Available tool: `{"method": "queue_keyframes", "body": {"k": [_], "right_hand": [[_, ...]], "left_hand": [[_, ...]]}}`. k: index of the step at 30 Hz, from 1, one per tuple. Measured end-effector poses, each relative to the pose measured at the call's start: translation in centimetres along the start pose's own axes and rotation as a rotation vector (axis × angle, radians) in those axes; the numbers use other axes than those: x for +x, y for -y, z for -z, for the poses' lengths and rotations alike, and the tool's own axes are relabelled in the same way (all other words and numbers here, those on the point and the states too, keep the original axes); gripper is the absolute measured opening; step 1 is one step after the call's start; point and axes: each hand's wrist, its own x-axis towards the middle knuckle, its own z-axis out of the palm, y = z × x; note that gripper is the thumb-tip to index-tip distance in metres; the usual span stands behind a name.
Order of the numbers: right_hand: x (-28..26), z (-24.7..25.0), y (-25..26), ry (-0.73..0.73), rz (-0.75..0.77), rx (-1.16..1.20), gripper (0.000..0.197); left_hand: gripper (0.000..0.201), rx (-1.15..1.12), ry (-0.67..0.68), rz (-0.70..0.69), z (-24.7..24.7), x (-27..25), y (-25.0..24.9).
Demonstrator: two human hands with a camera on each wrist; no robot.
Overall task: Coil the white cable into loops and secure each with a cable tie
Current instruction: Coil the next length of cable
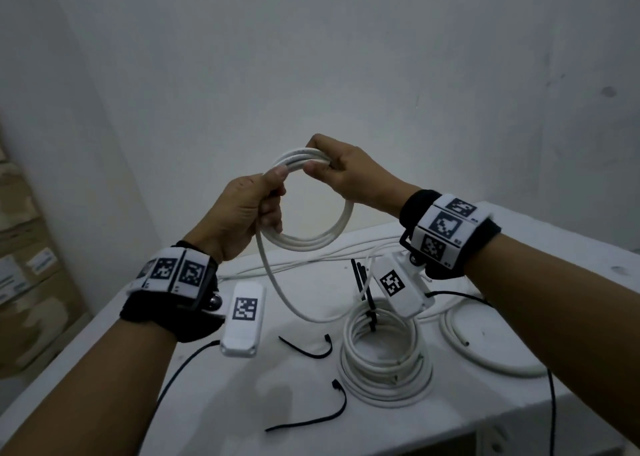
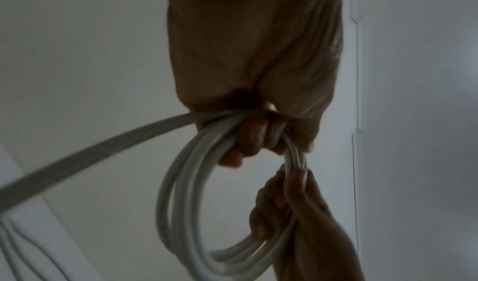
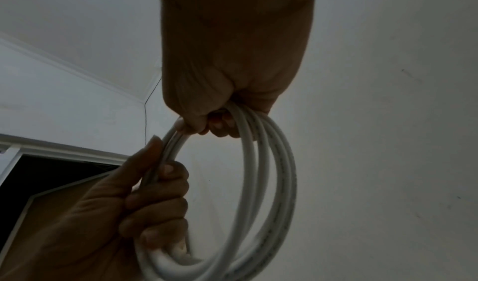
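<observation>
A white cable coil (image 1: 322, 237) of about three loops hangs in the air above the table. My left hand (image 1: 254, 201) grips its left side, fingers curled round the strands (image 2: 196, 162). My right hand (image 1: 341, 169) grips the top of the coil (image 3: 264, 162). A free strand (image 1: 277, 289) drops from the left hand down to the white table (image 1: 214, 403). Black cable ties lie on the table: one (image 1: 308, 350) in the middle, another (image 1: 311, 417) near the front, and several (image 1: 362, 282) beside the right wrist.
A finished white coil (image 1: 384, 362) with a black tie lies on the table under my right wrist. More loose white cable (image 1: 485, 355) curves at the right and along the back edge. Cardboard boxes (image 1: 27, 265) stand at the left. A wall is close behind.
</observation>
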Motion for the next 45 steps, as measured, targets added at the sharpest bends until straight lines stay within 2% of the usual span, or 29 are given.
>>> {"method": "queue_keyframes", "body": {"k": [5, 7, 9, 11, 12, 13, 16, 17, 18, 19, 21, 23, 24, 26, 29, 32, 35, 41, 45], "right_hand": [[-0.1, -1.0, -0.5, 0.037, -0.106, -0.024, 0.019], [-0.6, -1.1, -0.4, 0.035, -0.151, -0.087, 0.032], [-1.7, -1.3, -0.3, -0.113, -0.191, -0.153, 0.046], [-3.7, -2.2, 0.2, -0.327, -0.252, -0.131, 0.032], [-4.9, -2.9, 0.4, -0.339, -0.315, -0.100, 0.030], [-6.3, -3.7, 0.7, -0.263, -0.403, -0.028, 0.032], [-10.2, -6.9, 1.0, 0.187, -0.756, 0.305, 0.041], [-11.0, -8.1, 0.5, 0.263, -0.862, 0.436, 0.047], [-11.5, -9.2, -0.1, 0.263, -0.950, 0.589, 0.050], [-11.6, -10.1, -1.1, 0.195, -1.027, 0.756, 0.051], [-11.0, -11.4, -3.5, -0.072, -1.112, 1.156, 0.041], [-9.7, -11.4, -5.2, -0.374, -1.099, 1.513, 0.027], [-9.1, -10.9, -5.6, -0.491, -1.065, 1.586, 0.023], [-8.0, -9.4, -5.7, -0.595, -0.959, 1.544, 0.019], [-6.8, -7.0, -4.9, -0.559, -0.781, 1.319, 0.019], [-5.9, -5.3, -3.9, -0.477, -0.654, 1.076, 0.024], [-5.6, -4.4, -3.1, -0.456, -0.555, 0.899, 0.025], [-5.9, -4.0, -1.6, -0.438, -0.498, 0.900, 0.027], [-5.7, -3.7, -1.3, -0.377, -0.395, 0.710, 0.020]], "left_hand": [[0.037, 0.064, -0.202, -0.116, -1.2, 0.1, 1.5], [0.038, 0.034, -0.244, -0.132, -1.3, 0.2, 1.5], [0.039, -0.029, -0.294, -0.137, -1.0, 0.3, 1.2], [0.038, -0.080, -0.332, -0.135, -0.5, 0.7, 0.7], [0.038, -0.099, -0.343, -0.131, -0.3, 0.8, 0.5], [0.037, -0.115, -0.350, -0.124, -0.1, 0.9, 0.3], [0.036, -0.167, -0.338, -0.094, -0.3, 0.9, 0.2], [0.035, -0.183, -0.325, -0.083, -0.5, 0.8, 0.2], [0.035, -0.197, -0.310, -0.074, -0.7, 0.7, 0.2], [0.035, -0.205, -0.295, -0.067, -0.8, 0.5, 0.3], [0.036, -0.209, -0.269, -0.045, -0.8, 0.2, 0.4], [0.035, -0.219, -0.258, -0.009, -0.6, -0.2, 0.4], [0.035, -0.221, -0.254, 0.012, -0.3, -0.3, 0.5], [0.035, -0.197, -0.240, 0.054, 0.1, -0.5, 0.8], [0.035, -0.152, -0.202, 0.106, 0.3, -0.7, 1.6], [0.034, -0.163, -0.177, 0.135, -0.2, -0.9, 2.2], [0.034, -0.174, -0.167, 0.141, -0.7, -0.6, 2.3], [0.031, -0.176, -0.147, 0.128, -1.9, -0.5, 2.9], [0.033, -0.186, -0.133, 0.129, -2.5, -0.8, 3.5]]}}
